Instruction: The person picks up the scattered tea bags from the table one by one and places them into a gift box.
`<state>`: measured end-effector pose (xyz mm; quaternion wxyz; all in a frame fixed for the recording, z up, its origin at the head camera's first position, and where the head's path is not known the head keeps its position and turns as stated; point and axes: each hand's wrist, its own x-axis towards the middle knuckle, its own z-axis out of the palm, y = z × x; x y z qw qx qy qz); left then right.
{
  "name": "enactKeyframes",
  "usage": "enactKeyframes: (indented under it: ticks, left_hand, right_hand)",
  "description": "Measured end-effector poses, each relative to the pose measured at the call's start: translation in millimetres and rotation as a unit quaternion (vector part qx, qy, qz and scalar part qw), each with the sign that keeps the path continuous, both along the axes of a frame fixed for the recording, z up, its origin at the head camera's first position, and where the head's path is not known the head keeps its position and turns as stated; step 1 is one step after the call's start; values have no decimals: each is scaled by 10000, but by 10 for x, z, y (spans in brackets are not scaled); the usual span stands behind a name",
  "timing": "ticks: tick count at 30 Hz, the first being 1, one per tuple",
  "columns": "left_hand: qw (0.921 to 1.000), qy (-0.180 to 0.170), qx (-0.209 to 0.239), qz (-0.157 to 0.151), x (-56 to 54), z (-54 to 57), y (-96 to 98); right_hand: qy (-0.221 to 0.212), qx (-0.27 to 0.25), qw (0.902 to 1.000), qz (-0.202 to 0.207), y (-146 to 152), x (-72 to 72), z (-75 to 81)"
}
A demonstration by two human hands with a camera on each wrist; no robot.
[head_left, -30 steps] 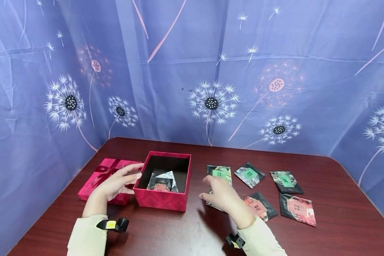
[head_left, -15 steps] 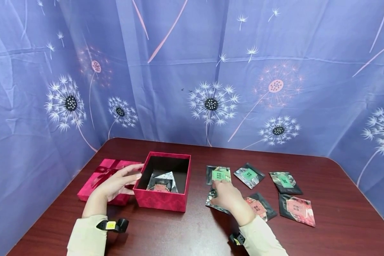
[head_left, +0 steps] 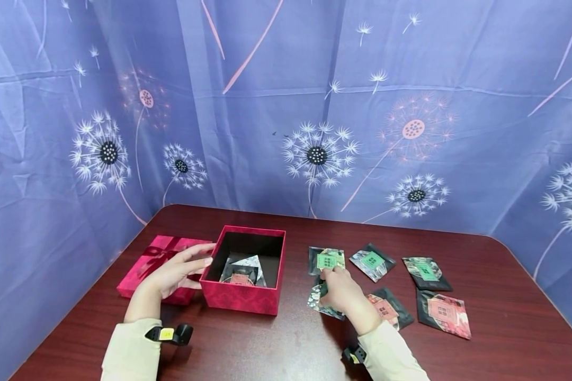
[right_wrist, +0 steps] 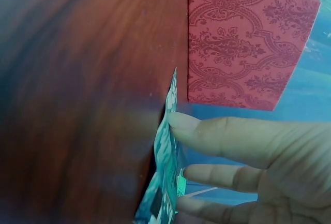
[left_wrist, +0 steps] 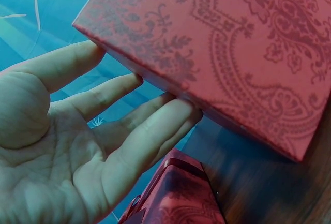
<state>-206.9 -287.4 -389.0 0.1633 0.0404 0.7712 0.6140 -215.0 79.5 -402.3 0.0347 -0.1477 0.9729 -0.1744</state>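
Note:
My left hand (head_left: 171, 278) rests its spread fingertips against the left side of a red patterned gift box (head_left: 242, 300), with fingers fairly straight in the left wrist view (left_wrist: 67, 136). The box stands without its lid; a few sachets (head_left: 240, 279) lie inside it. To the right of the box, my right hand (head_left: 347, 295) reaches down onto a dark sachet with a white floral print (head_left: 325, 308). In the right wrist view, the thumb (right_wrist: 186, 123) touches that flat sachet (right_wrist: 166, 154) and the other fingers stand apart from the thumb. Part of the sachet is hidden under the hand.
The red lid with a ribbon bow (head_left: 145, 264) lies left of the box, partly behind my left hand. Green-labelled sachets (head_left: 328, 260), (head_left: 373, 261), (head_left: 427, 272) and red-labelled sachets (head_left: 386, 308), (head_left: 443, 313) lie around my right hand. A dandelion-print curtain (head_left: 248, 159) hangs behind the table.
My right hand has moved slightly right and down from beside the box onto the white floral sachet. The left hand stays at the box's side.

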Motion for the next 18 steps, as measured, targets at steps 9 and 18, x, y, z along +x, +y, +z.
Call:
enactKeyframes:
  ticks: [9,18]
  left_hand:
    - [10000,20,-37,47,3,7,5]
    - [9999,-28,-66,76,6,4,16]
  right_hand:
    - [-270,-210,9994,13,46,-71,-50]
    - [-570,133,9981,-186,113,-93,-30]
